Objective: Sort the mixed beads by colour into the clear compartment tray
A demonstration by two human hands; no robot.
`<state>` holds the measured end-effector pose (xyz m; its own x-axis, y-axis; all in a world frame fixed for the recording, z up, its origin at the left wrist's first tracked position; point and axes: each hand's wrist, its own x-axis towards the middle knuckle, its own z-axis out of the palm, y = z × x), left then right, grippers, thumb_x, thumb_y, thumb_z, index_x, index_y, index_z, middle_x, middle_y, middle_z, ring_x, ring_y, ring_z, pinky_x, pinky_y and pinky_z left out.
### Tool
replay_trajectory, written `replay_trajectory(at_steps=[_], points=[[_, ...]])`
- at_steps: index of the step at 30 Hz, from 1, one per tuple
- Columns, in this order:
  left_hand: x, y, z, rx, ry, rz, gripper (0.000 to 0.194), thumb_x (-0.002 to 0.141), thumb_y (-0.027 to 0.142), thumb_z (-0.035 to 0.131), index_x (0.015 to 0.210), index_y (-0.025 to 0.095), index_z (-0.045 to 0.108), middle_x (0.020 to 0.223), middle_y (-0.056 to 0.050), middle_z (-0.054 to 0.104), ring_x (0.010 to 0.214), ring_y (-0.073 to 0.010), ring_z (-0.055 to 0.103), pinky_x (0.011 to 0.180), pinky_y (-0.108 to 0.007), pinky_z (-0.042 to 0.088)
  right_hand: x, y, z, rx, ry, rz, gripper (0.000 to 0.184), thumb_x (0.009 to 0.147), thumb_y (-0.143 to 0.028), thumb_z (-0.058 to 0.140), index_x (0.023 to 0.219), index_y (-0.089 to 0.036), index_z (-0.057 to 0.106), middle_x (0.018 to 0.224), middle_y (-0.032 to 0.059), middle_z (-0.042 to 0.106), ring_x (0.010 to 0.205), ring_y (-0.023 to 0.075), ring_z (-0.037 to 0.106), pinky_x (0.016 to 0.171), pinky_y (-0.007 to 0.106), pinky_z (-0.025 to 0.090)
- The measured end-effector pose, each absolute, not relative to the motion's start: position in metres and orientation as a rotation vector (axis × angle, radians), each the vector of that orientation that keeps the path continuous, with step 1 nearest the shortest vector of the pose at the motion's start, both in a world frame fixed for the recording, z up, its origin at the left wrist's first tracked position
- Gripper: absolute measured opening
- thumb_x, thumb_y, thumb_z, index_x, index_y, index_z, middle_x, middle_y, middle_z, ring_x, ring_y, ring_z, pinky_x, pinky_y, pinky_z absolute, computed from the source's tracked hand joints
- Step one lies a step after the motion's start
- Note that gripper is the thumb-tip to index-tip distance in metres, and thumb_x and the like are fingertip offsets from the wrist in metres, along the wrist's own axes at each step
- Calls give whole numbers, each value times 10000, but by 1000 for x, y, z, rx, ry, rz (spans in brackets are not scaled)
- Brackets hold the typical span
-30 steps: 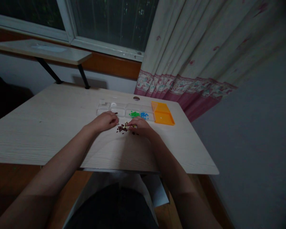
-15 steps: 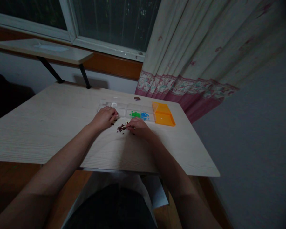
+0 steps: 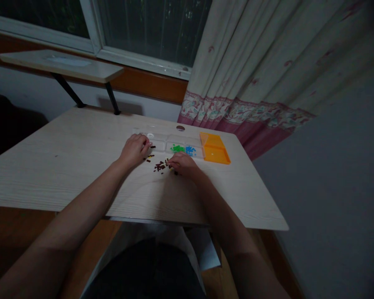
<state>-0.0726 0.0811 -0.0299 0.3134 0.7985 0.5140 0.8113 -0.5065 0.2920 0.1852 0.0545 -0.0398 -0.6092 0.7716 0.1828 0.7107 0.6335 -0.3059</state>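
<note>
A loose pile of small dark brown pieces (image 3: 159, 167) lies on the table in front of the clear compartment tray (image 3: 161, 146). My right hand (image 3: 184, 163) is at the pile's right edge, its fingers pinched together among the pieces; what they hold is too small to make out. At the tray's near left corner is my left hand (image 3: 135, 150), fingers curled closed, contents hidden. One dark piece (image 3: 153, 146) shows just beyond its fingertips. Between the hands lie a few brown and yellowish pieces (image 3: 148, 158). Green pieces (image 3: 177, 148) and blue pieces (image 3: 190, 150) share a near compartment.
An orange box (image 3: 217, 155) stands at the tray's right end. Behind the tray lies a dark round spot (image 3: 180, 128) on the table (image 3: 81, 166). A raised shelf (image 3: 62, 66) on black legs is at the back left. A floral curtain (image 3: 237, 83) hangs behind the right side.
My left hand has moved slightly up and left, uncovering brown and yellowish pieces beside it. My right hand has shifted slightly right and stays at the pile. The view has shifted a little.
</note>
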Motion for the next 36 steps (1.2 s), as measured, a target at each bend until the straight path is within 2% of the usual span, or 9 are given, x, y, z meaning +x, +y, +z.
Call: replay_trajectory(at_steps=[5, 14, 24, 30, 36], points=[[-71, 80, -30, -2547, -1549, -975, 263, 975, 369, 440, 894, 176, 600, 905, -105, 634, 910, -258, 540, 857, -407, 423, 183, 53, -41, -1202, -2580, 268, 188, 901, -291, 650, 1033, -215, 761, 1005, 70, 721, 980, 204, 588, 906, 325, 404], [-70, 81, -33, -2569, -1533, -965, 230, 963, 358, 474, 881, 186, 601, 895, -89, 624, 914, -249, 535, 852, -403, 426, 176, 50, -40, -1284, -2544, 243, 128, 891, -281, 658, 926, -203, 753, 987, 73, 697, 991, 217, 564, 911, 345, 396], [-70, 81, -33, -2587, -1539, -985, 233, 962, 365, 480, 877, 186, 602, 895, -94, 619, 922, -254, 525, 856, -403, 415, 186, 53, -38, -1329, -2523, 261, 186, 915, -228, 592, 953, -194, 771, 968, 80, 727, 969, 209, 602, 908, 339, 421], [-70, 81, -33, -2587, -1521, -949, 239, 969, 376, 474, 882, 188, 592, 897, -90, 618, 921, -251, 521, 855, -399, 416, 196, 53, -30, -1192, -2590, 373, 152, 854, -271, 691, 959, -206, 778, 977, 59, 734, 973, 198, 617, 915, 322, 431], [-71, 81, -32, -2591, -1537, -968, 200, 952, 344, 499, 884, 188, 603, 882, -92, 615, 912, -251, 524, 856, -404, 414, 195, 56, -35, -1229, -2545, 302, 129, 847, -188, 656, 863, -214, 782, 924, 46, 732, 943, 200, 604, 900, 330, 427]])
